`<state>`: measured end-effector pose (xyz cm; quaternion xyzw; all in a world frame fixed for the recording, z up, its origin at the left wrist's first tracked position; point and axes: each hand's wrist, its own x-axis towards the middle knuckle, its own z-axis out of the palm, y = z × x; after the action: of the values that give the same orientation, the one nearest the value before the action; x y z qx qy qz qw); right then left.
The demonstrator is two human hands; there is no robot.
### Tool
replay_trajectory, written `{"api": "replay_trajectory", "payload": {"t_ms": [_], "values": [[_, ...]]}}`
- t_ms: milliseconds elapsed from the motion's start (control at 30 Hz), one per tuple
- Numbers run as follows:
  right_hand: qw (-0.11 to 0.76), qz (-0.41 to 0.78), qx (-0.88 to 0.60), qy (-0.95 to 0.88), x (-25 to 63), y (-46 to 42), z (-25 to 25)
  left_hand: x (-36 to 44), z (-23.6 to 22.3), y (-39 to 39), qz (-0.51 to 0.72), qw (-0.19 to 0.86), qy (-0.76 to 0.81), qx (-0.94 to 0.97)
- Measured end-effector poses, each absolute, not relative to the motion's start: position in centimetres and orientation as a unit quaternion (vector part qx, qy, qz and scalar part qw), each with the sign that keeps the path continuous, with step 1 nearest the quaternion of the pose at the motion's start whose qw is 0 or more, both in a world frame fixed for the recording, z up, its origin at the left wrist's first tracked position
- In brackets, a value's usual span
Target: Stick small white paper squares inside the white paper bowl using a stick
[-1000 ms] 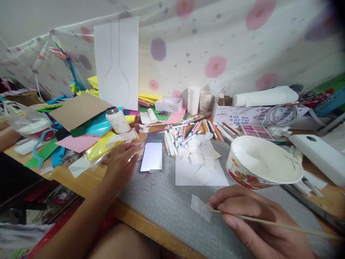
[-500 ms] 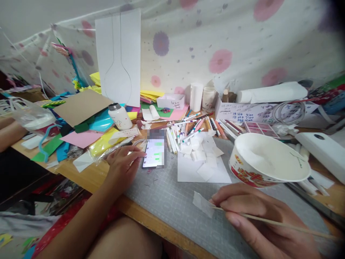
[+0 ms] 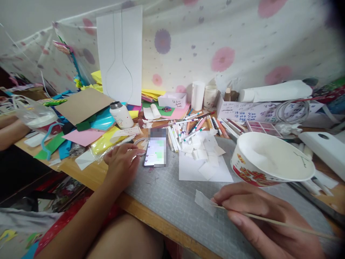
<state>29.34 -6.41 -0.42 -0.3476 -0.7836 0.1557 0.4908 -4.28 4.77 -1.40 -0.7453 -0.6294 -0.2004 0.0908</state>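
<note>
My right hand (image 3: pixel 258 207) pinches a thin wooden stick (image 3: pixel 288 225) over the front of the grey cutting mat (image 3: pixel 172 201). At the stick's tip is a small piece of thin white paper (image 3: pixel 204 202). My left hand (image 3: pixel 122 163) rests at the left edge of a phone (image 3: pixel 155 153), holding nothing, its index finger stretched toward the lit screen. On that screen are chat bubbles, partly blurred out. Between the hands lies a white sheet (image 3: pixel 191 174) with several small white paper pieces (image 3: pixel 207 169) on it. A large paper bowl (image 3: pixel 245 165) stands behind my right hand.
Loose markers (image 3: pixel 175 138) lie behind the phone. A white bottle (image 3: pixel 121 117) stands among coloured sheets and brown cardboard (image 3: pixel 83 106) at left. Paper cups (image 3: pixel 211 96) and a box with handwriting (image 3: pixel 242 110) line the back. Another person's arm (image 3: pixel 13 131) shows at far left.
My left index finger has drawn back slightly from the phone screen to its edge. The right hand keeps its pinch on the stick. The whole view has shifted a little.
</note>
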Motion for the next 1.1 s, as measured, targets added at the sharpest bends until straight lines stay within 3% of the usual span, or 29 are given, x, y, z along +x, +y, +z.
{"api": "replay_trajectory", "payload": {"t_ms": [467,933,1100], "values": [[0.466,0.081,-0.353,-0.807,29.1,-6.0,1.7,-3.8,-2.0,5.0,-0.177,0.109,-0.595,-0.776],[0.494,0.096,-0.352,-0.789,28.9,-6.0,1.0,-3.8,-1.5,5.2,-0.202,0.111,-0.622,-0.748],[0.463,0.075,-0.356,-0.808,28.7,-5.8,2.0,-3.9,-1.5,5.2,-0.187,0.109,-0.623,-0.752]]}}
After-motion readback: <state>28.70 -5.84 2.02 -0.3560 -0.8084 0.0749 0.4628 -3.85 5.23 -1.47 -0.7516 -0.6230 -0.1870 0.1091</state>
